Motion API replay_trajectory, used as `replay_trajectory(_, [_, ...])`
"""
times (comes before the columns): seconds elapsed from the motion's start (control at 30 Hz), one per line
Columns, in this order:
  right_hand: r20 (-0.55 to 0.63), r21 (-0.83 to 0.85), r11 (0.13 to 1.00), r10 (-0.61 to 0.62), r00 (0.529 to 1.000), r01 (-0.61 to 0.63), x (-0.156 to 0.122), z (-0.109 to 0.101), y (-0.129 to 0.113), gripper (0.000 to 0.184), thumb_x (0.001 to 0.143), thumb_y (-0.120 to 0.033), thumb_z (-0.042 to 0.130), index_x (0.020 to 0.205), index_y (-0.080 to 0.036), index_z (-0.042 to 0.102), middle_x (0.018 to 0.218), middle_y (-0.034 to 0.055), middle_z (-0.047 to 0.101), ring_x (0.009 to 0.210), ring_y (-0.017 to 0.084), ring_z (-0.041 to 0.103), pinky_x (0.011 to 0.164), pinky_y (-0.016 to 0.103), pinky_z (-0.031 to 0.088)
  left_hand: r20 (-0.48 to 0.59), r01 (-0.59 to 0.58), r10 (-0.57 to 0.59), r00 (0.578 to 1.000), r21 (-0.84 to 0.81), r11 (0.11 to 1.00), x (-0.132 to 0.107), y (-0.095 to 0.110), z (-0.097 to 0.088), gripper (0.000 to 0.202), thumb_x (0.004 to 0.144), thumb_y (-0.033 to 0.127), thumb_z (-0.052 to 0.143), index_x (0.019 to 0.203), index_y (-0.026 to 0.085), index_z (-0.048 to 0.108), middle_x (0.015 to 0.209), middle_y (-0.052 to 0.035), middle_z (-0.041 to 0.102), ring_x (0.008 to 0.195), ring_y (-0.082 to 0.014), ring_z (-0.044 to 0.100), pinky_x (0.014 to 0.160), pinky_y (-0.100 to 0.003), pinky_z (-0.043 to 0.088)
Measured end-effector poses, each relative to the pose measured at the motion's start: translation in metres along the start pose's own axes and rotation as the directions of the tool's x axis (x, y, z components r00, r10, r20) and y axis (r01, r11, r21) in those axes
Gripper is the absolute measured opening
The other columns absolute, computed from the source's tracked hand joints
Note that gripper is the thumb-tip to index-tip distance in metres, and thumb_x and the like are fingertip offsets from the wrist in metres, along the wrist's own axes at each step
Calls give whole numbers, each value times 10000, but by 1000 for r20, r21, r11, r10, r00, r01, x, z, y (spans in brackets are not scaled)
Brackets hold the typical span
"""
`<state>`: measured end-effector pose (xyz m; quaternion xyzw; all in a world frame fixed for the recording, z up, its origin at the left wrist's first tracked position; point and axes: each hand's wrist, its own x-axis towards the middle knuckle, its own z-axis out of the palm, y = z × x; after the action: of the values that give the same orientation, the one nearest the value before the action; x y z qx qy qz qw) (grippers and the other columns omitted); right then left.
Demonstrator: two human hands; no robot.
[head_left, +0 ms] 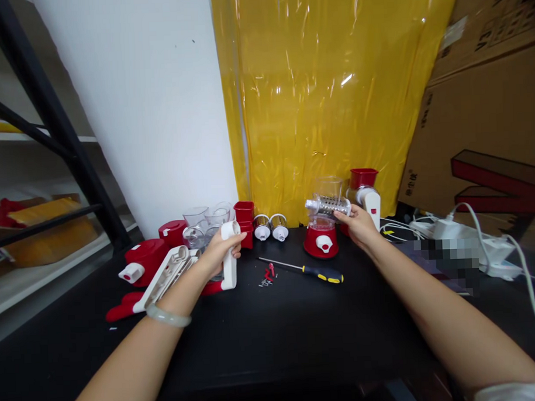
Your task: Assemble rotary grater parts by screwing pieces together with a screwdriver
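My left hand (220, 250) is closed around a white crank handle (229, 255), held upright above the black table (272, 335). My right hand (359, 225) grips a metal grater drum (329, 206), held level above a red and white base with a clear body (321, 238). A second red and white grater unit (366, 194) stands just behind my right hand. A yellow-and-black screwdriver (305, 269) lies on the table between my hands, with small screws and a red bit (267, 276) beside its tip.
Left of my hand lie stacked white handles (167, 276), red bases (146, 258), clear cups (204, 220), red pushers (244, 219) and two more metal drums (271, 226). White cables and a power strip (453, 232) sit at right. Yellow film, cardboard boxes and a black shelf frame stand behind.
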<state>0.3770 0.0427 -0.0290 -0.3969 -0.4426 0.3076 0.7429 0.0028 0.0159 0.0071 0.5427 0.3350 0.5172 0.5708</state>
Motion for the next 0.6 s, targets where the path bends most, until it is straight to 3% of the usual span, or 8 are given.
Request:
replay_trajectory(0.1, [18, 31, 1000, 6, 1000, -7, 0, -5, 0, 569, 453, -409, 967, 912, -176, 724, 930, 58, 782, 870, 204, 730, 914, 382, 570, -96, -12, 16, 995, 39, 999, 1, -8, 2, 480, 583, 187, 804, 884, 216, 430, 571, 114, 479, 424, -54, 403, 418, -171, 360])
replay_trajectory(0.3, [105, -12, 997, 72, 992, -71, 3, -17, -7, 544, 496, -382, 964, 946, -170, 743, 969, 67, 787, 922, 203, 735, 948, 350, 559, -101, 104, -91, 991, 122, 987, 5, -22, 0, 491, 582, 143, 738, 897, 236, 373, 586, 103, 519, 410, -80, 448, 412, -209, 411])
replay_trajectory(0.4, [23, 58, 991, 117, 993, -119, 9, -21, -10, 407, 575, -417, 916, 842, -184, 717, 850, 57, 769, 848, 205, 737, 869, 337, 593, -118, 159, -140, 983, 164, 974, 6, -27, -2, 519, 595, 132, 735, 906, 247, 336, 594, 109, 514, 411, -91, 468, 408, -213, 423])
replay_trajectory(0.5, [-101, 144, 980, 152, 983, -137, 18, -29, -12, 296, 616, -329, 858, 808, -201, 674, 759, 22, 725, 747, 184, 717, 755, 307, 617, -118, 194, -172, 978, 214, 957, 5, -30, -2, 503, 636, 116, 718, 939, 245, 338, 643, 96, 546, 463, -100, 528, 490, -249, 514])
replay_trajectory(0.6, [-154, 89, 994, 76, 985, -63, 27, -38, -13, 239, 586, -260, 791, 769, -203, 647, 698, -6, 685, 630, 157, 669, 614, 277, 600, -125, 211, -181, 975, 295, 932, 4, -32, -2, 454, 682, 100, 697, 957, 236, 362, 701, 68, 579, 564, -135, 616, 620, -327, 594])
